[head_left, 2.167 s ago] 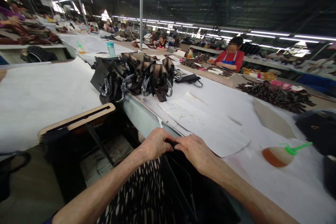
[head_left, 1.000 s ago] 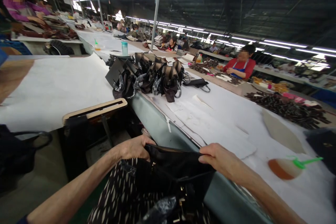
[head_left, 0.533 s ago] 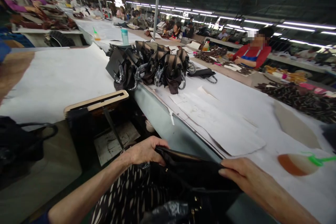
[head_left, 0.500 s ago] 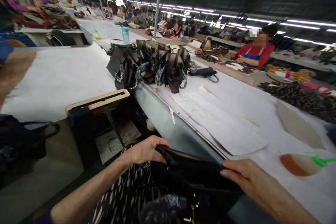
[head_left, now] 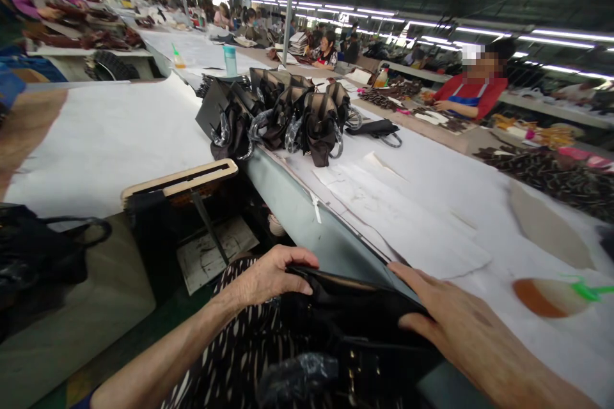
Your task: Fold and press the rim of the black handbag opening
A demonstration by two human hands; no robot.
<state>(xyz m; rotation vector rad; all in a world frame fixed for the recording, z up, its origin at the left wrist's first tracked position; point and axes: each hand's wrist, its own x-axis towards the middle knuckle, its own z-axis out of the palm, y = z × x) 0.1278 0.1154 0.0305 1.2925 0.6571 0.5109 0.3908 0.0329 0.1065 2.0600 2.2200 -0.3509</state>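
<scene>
A black handbag lies on my lap with its mouth toward the table edge. It has gold-coloured fittings and a handle wrapped in clear plastic. My left hand pinches the left end of the bag's rim between thumb and fingers. At the right end, my right hand grips the rim, its thumb on the near side and its fingers stretched along the far side. The bag's lower part runs out of the picture.
Several dark bags stand on the white-covered table. A bottle of orange-brown liquid with a green nozzle lies at right. A narrow wooden-topped stand is left of the table edge. Another black bag sits far left. A co-worker in red sits across.
My right hand has shifted up along the rim, and its fingers are now stretched out on the far side. My left hand keeps its pinch with little movement.
</scene>
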